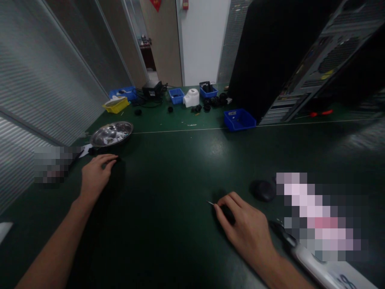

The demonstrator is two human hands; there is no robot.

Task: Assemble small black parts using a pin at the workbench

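My left hand (96, 173) hovers over or rests on the dark green tabletop, just in front of a round metal bowl (126, 127). Its thumb and forefinger are pinched together, and something small and dark may sit at their tips, too dim to name. Nearer to me on the right, my right hand (246, 226) is curled with thumb and forefinger closed on a thin pointed metal piece (210, 203). Only the tip of that piece sticks out, towards the left; the rest is hidden in the hand. White scraps (116, 137) lie inside the bowl.
A black computer mouse (263, 190) lies beside my right hand, with a white and black handheld device (313, 263) further right. Along the back stand a blue bin (240, 121), a yellow tray (116, 106), a white plastic housing (191, 98) and a computer tower (270, 52).
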